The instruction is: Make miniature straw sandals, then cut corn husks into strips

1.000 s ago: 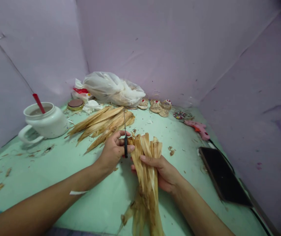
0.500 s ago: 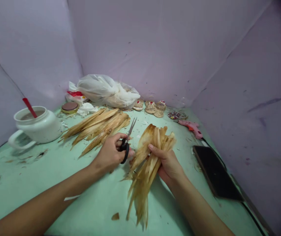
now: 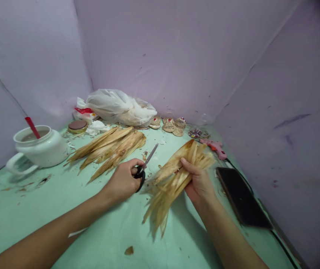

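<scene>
Black-handled scissors (image 3: 149, 157) are in my left hand (image 3: 124, 177), fingers wrapped round the handles, the blades pointing up and away. My right hand (image 3: 199, 183) grips a bundle of dried tan husks (image 3: 173, 179), its thumb pressed over the top and the frayed ends hanging down toward the left. The scissors are to the left of this bundle, apart from it. Behind my left hand, a second pile of dried husks (image 3: 112, 145) lies fanned out on the green tabletop (image 3: 101, 239).
At the left stands a white pot (image 3: 46, 149) with a red-handled tool. A plastic bag (image 3: 120, 106), a round tin (image 3: 77, 126) and small woven slippers (image 3: 173, 125) line the back. To the right are a pink glue gun (image 3: 217, 148) and a dark phone (image 3: 242, 198) with a cable.
My right hand has moved a little to the right with the husk bundle, which is now tilted more. The scissors have turned slightly, and the gap between them and the bundle's top is wider.
</scene>
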`<state>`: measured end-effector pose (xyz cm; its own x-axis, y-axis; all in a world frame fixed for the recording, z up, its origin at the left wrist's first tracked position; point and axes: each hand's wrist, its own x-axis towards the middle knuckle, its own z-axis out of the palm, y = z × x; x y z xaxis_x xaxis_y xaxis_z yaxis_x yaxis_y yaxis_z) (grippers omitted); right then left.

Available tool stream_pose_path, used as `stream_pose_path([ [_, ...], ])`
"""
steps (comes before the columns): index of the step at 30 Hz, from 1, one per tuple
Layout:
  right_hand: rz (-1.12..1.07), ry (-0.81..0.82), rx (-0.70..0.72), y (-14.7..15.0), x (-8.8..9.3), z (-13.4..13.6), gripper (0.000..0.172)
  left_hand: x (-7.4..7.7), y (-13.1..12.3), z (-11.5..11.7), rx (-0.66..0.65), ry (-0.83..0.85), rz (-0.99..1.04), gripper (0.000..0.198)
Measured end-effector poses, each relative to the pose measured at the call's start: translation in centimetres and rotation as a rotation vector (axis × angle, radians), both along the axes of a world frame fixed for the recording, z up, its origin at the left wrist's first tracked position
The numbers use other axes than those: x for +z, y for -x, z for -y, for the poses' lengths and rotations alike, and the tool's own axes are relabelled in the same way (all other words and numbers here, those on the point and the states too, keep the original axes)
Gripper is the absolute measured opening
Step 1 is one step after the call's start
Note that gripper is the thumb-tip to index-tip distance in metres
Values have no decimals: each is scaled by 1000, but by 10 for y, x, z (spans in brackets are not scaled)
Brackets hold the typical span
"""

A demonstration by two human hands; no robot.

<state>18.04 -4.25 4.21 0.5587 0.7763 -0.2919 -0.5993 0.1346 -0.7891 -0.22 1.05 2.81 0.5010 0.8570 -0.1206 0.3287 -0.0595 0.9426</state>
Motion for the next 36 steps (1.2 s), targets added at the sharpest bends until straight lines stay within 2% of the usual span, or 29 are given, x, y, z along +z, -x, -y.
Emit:
stream_pose_path([
  [4, 0, -3, -99, -15, 7, -3, 27, 5, 20, -17, 34, -243, -278, 27],
  [9, -19, -15, -108, -19, 8, -4, 25, 28, 35, -23, 6, -455, -536, 34],
  [11, -36, 7, -70, -17, 6, -4, 25, 35, 36, -18, 39, -562, -570, 41],
  [14, -34, 30, -17, -13, 3, -3, 26, 36, 35, -13, 41, -616, -462, 43],
  [17, -29, 21, -3, -9, 2, -3, 24, 28, 34, -14, 117, -532, -266, 38],
  [20, -44, 23, 7, -6, 0, -3, 24, 22, 29, -16, 177, -296, -106, 38],
  [23, -38, 6, 24, -1, -2, -3, 28, 22, 18, -11, 103, 41, -16, 41],
  [26, -24, -31, 32, 6, -4, 0, 33, 24, 5, 0, 40, 241, 32, 41],
  [31, 34, -80, 68, 16, -4, 5, 35, 24, -7, 13, -24, 353, 88, 40],
  [36, 43, -68, 42, 11, -4, 4, 31, 27, -5, 10, 60, 358, 81, 41],
])
